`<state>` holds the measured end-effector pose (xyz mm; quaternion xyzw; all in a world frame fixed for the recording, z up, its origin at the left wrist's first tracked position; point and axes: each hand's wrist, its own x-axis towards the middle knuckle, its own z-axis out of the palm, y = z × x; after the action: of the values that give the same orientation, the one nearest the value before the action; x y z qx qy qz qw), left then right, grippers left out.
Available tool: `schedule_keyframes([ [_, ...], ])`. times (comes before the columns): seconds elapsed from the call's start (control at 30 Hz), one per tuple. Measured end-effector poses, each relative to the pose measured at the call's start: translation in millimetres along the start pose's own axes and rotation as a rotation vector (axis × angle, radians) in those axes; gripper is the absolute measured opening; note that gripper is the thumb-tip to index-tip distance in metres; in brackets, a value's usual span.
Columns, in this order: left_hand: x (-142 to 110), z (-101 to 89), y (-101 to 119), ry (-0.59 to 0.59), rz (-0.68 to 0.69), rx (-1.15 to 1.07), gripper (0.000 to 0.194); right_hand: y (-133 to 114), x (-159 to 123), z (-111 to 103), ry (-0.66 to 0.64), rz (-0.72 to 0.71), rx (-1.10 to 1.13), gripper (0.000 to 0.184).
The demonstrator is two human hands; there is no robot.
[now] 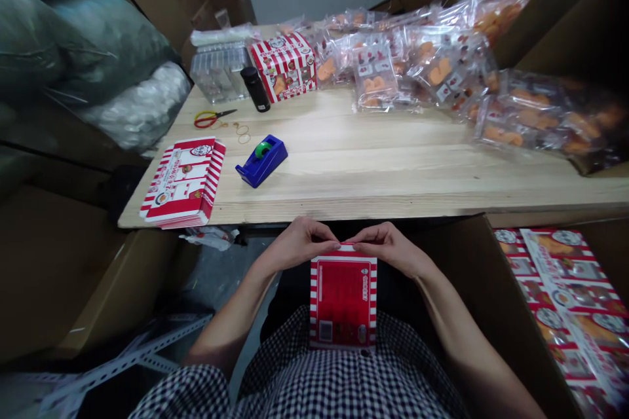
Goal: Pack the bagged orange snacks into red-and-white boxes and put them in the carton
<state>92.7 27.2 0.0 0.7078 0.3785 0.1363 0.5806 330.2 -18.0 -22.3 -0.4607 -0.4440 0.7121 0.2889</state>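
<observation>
A red and white striped cardboard box (344, 301) hangs in front of my body, its printed panel with a barcode facing me. At its top edge, my left hand (304, 242) pinches the left side between thumb and fingers. My right hand (386, 245) pinches the same edge on the right, its fingertips close to those of the left. Whether the box has anything inside cannot be seen. On the table ahead, a blue tape dispenser (263, 160) with a green roll stands beyond the hands. A stack of flat striped boxes (184, 183) lies at the table's left front corner.
Scissors (212, 118), rubber bands (242, 133), a black bottle (255, 88) and an upright striped box (285, 65) are on the wooden table (354, 177). Clear bags of orange items (376, 75) crowd its back and right. A carton of packed striped boxes (570, 301) stands at lower right.
</observation>
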Motion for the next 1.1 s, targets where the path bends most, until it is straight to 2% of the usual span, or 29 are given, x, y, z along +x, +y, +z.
schedule_keyframes([
  [0.23, -8.5, 4.7, -5.1, 0.052, 0.018, 0.089, 0.027, 6.9, -8.5, 6.1, 0.027, -0.052, -0.068, 0.029],
  [0.47, -23.3, 12.1, -1.5, 0.076, 0.025, 0.051, 0.030, 7.0, -25.2, 6.1, -0.034, -0.074, -0.060, 0.034],
  [0.67, -29.4, 6.5, 5.2, 0.000, 0.075, 0.084, 0.034, 1.7, -19.2, -5.9, -0.010, -0.002, -0.022, 0.032],
  [0.8, -23.5, -6.1, 6.5, -0.084, 0.066, 0.036, 0.030, -12.5, -6.0, -15.3, -0.139, 0.023, -0.115, 0.024],
  [0.93, -11.2, -19.2, 8.3, -0.199, 0.046, -0.001, 0.025, -23.2, 5.7, -16.1, -0.238, 0.020, -0.132, 0.021],
  [1.0, -6.1, -21.2, 6.9, -0.202, 0.049, 0.018, 0.024, -22.8, 6.5, -12.8, -0.213, 0.021, -0.131, 0.021],
  [1.1, -2.6, -16.7, -0.3, -0.141, 0.043, 0.039, 0.024, -15.4, -0.2, -6.1, -0.067, -0.023, -0.194, 0.023],
])
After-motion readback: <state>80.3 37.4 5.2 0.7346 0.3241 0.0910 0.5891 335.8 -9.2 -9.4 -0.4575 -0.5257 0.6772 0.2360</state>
